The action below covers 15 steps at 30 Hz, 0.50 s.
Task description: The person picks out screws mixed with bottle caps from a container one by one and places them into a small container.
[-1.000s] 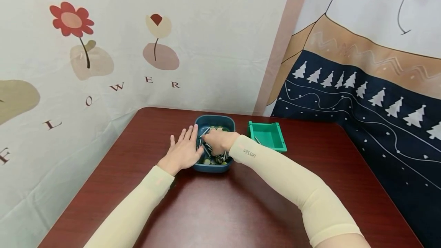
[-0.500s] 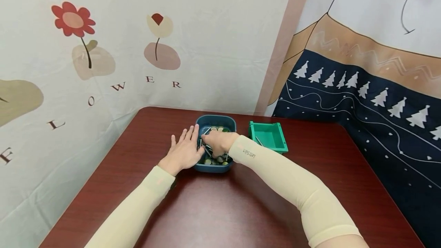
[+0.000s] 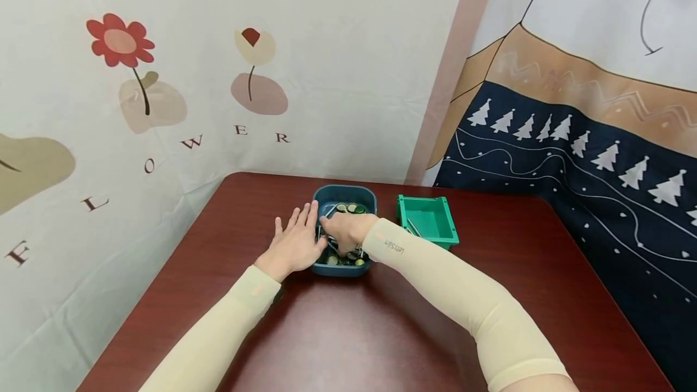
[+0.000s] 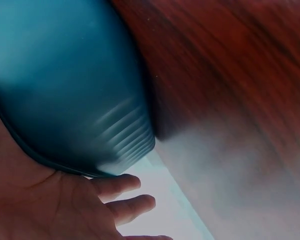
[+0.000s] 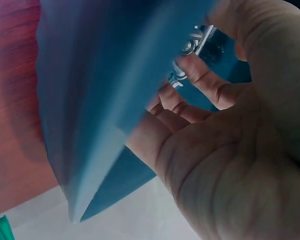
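Note:
A dark blue bin (image 3: 333, 271) stands near the table's far edge, with metal screws or bolts (image 5: 188, 46) and several round, coin-like pieces (image 3: 351, 207) inside. My left hand (image 3: 294, 245) lies along the bin's left rim, fingers straight and spread; the left wrist view shows the palm against the rim. My right hand (image 3: 347, 231) reaches down into the bin, fingers bent among the metal pieces. In the right wrist view its fingertips are at the screws, partly behind the bin wall. Whether they pinch one is not clear.
Just right of the bin stands a green tray (image 3: 434, 220) with a couple of thin metal pieces (image 3: 414, 227) at its left, partly behind the right sleeve. Printed cloth (image 3: 348, 77) hangs behind the dark red table (image 3: 337, 331).
The head view shifts slightly, so everything sits a little lower and further right. My left hand keeps its place on the rim; my right hand stays in the bin with small movements.

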Each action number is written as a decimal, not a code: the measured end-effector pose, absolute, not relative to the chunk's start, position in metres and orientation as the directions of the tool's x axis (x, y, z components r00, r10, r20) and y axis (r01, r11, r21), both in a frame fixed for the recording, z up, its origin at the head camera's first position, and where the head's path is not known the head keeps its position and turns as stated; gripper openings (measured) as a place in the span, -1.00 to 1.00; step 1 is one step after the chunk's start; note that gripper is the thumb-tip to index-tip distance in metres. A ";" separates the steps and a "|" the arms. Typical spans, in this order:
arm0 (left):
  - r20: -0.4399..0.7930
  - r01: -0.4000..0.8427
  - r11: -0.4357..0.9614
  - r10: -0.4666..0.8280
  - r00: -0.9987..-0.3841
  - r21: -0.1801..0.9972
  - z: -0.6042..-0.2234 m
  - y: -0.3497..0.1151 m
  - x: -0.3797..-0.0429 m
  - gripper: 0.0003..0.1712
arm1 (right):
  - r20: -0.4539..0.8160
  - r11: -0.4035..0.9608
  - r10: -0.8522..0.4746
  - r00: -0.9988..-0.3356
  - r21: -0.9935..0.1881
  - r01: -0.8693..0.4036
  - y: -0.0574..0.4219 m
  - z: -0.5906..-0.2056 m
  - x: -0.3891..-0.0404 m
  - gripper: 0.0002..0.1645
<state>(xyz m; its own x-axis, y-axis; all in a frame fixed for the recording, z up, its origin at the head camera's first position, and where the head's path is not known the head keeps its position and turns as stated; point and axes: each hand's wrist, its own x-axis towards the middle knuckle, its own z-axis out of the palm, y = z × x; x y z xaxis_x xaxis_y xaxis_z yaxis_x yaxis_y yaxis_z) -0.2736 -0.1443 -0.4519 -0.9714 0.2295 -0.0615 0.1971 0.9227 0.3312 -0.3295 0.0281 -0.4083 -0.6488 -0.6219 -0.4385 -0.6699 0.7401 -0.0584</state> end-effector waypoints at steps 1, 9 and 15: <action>-0.063 0.197 0.923 0.230 -0.971 0.332 -0.452 -0.144 -0.274 0.08 | -0.436 0.737 -0.626 -0.646 -0.062 -0.673 0.029 -0.408 -0.329 0.26; -0.085 0.193 0.922 0.234 -0.968 0.337 -0.452 -0.144 -0.277 0.09 | -0.432 0.750 -0.627 -0.648 -0.113 -0.651 0.033 -0.406 -0.327 0.23; -0.104 0.187 0.918 0.236 -0.966 0.349 -0.453 -0.146 -0.276 0.11 | -0.457 0.777 -0.595 -0.661 -0.120 -0.617 0.033 -0.408 -0.325 0.15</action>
<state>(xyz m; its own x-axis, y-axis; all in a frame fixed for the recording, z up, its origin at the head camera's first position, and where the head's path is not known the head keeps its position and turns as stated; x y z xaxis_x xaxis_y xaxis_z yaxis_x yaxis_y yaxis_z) -0.2759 -0.1461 -0.4533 -0.9661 0.2364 -0.1038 0.1871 0.9181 0.3494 -0.3252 0.0332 -0.4078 -0.6609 -0.5952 -0.4571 -0.6175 0.7774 -0.1195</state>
